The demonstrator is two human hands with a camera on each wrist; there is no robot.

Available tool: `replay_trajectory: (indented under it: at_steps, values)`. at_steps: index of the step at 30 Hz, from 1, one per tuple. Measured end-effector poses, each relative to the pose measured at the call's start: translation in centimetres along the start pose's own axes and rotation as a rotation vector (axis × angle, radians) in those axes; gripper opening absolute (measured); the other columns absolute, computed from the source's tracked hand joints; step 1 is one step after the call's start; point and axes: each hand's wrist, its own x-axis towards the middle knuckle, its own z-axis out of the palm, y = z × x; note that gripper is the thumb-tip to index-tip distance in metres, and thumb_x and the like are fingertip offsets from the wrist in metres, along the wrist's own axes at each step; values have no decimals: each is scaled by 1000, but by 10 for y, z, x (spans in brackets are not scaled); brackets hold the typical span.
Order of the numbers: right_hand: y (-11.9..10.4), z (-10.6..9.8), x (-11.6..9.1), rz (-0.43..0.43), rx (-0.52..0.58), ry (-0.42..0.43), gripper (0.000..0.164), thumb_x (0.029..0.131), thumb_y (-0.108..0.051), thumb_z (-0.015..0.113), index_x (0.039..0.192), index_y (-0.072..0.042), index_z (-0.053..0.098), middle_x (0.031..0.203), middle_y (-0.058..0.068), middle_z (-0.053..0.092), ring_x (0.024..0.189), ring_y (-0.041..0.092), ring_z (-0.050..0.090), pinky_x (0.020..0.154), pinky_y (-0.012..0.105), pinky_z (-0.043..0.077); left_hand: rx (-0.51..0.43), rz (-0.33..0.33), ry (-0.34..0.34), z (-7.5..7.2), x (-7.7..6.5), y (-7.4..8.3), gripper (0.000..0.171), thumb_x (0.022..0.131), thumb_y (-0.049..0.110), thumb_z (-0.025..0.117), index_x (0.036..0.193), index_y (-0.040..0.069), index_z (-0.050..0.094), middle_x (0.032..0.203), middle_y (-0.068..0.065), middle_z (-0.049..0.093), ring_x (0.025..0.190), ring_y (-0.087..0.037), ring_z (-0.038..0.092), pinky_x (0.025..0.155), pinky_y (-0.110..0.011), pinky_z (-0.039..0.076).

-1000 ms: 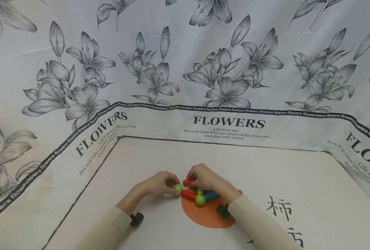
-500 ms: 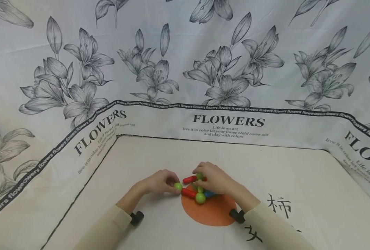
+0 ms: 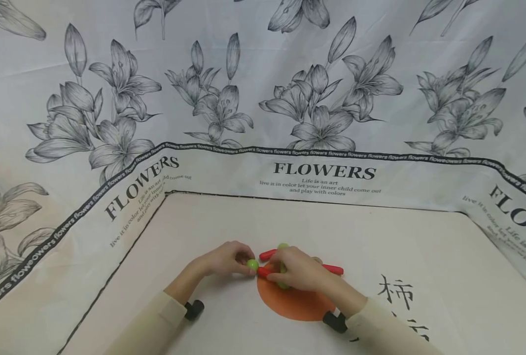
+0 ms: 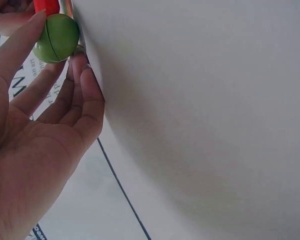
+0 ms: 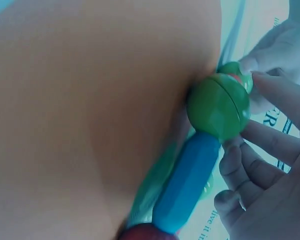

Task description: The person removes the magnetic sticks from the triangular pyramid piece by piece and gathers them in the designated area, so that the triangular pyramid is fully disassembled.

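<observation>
My left hand [image 3: 228, 259] pinches a light green ball [image 3: 252, 265] between thumb and fingertips, at the left end of a red rod [image 3: 263, 271]. In the left wrist view, that green ball [image 4: 57, 39] touches the red rod [image 4: 46, 6]. The right hand [image 3: 301, 268] reaches over the joined pieces, thumb and finger around the red rod near its middle green ball. Seen from the right wrist, a blue rod [image 5: 186, 182] runs from the nearer green ball [image 5: 217, 107] to a dark red ball [image 5: 147, 232]. Much of the structure lies hidden under the right hand.
Another red rod [image 3: 268, 254] and a green ball [image 3: 283, 245] lie beyond the right hand; a red rod [image 3: 333, 269] pokes out to its right. The pale mat [image 3: 209, 222] bears an orange disc [image 3: 296, 308]. A flowered curtain [image 3: 227, 167] rises behind.
My right hand has left the far red rod, drawn back past the far green ball, then come left and nearer to the front red rod. The left hand keeps its hold on the ball.
</observation>
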Motion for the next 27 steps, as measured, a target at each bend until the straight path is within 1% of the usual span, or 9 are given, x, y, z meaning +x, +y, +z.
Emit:
replay_trajectory:
  at_steps: [3, 5, 6, 7, 10, 14, 20, 23, 27]
  values:
    - [-2, 6, 3, -27, -77, 17, 10, 91, -26, 79, 95, -17, 77, 63, -11, 54, 65, 8, 52, 59, 29, 42, 7, -9, -2, 0, 0, 0, 20, 89, 23, 81, 106, 15, 73, 90, 5, 66, 87, -15, 60, 78, -31, 51]
    - [-4, 11, 5, -56, -154, 37, 9, 90, -26, 80, 86, -19, 76, 55, -12, 47, 57, 5, 47, 61, 26, 40, 8, -16, -9, 0, -1, 1, 20, 89, 23, 81, 106, 15, 72, 90, 4, 66, 87, -16, 60, 78, -32, 51]
    - [-4, 13, 6, -66, -196, 55, 11, 89, -27, 80, 83, -20, 76, 54, -13, 45, 58, 4, 45, 62, 26, 39, 6, -16, -13, 0, -2, 2, 20, 89, 23, 81, 106, 15, 72, 91, 4, 66, 88, -16, 60, 79, -32, 51]
    - [-5, 14, 6, -72, -224, 70, 11, 89, -27, 81, 83, -20, 76, 54, -14, 44, 57, 4, 43, 63, 26, 39, 6, -16, -17, 0, -2, 3, 20, 89, 22, 81, 106, 15, 72, 91, 4, 66, 88, -16, 60, 79, -32, 51]
    - [-5, 16, 7, -80, -273, 96, 10, 88, -26, 82, 85, -18, 78, 56, -14, 45, 61, 5, 44, 68, 28, 39, 15, -7, -25, 0, -1, 3, 20, 90, 22, 80, 107, 16, 72, 92, 5, 66, 89, -16, 60, 81, -32, 51]
    - [-7, 17, 7, -63, -252, 87, 9, 88, -25, 82, 90, -16, 79, 60, -15, 51, 66, 7, 48, 72, 30, 41, 33, -1, -24, -1, 0, 3, 20, 90, 23, 80, 107, 17, 71, 92, 6, 66, 90, -15, 60, 82, -33, 51]
    - [-7, 19, 8, -23, -199, 57, 10, 89, -24, 81, 93, -15, 80, 59, -14, 53, 66, 7, 50, 73, 31, 40, 44, 8, -35, -1, -3, 3, 19, 92, 22, 78, 109, 17, 71, 93, 7, 66, 91, -14, 60, 82, -32, 51]
    - [-6, 18, 9, -14, -203, 70, 10, 88, -24, 82, 93, -15, 80, 59, -14, 53, 66, 7, 50, 71, 30, 40, 43, 15, -30, -3, -4, 5, 20, 93, 21, 77, 111, 16, 71, 95, 6, 66, 92, -15, 60, 83, -33, 51]
    - [-7, 16, 8, -18, -221, 62, 11, 87, -25, 83, 93, -16, 80, 61, -14, 53, 67, 7, 50, 70, 29, 41, 40, 9, -8, -6, -5, 5, 19, 95, 23, 75, 112, 16, 70, 98, 6, 66, 96, -15, 60, 87, -35, 51]
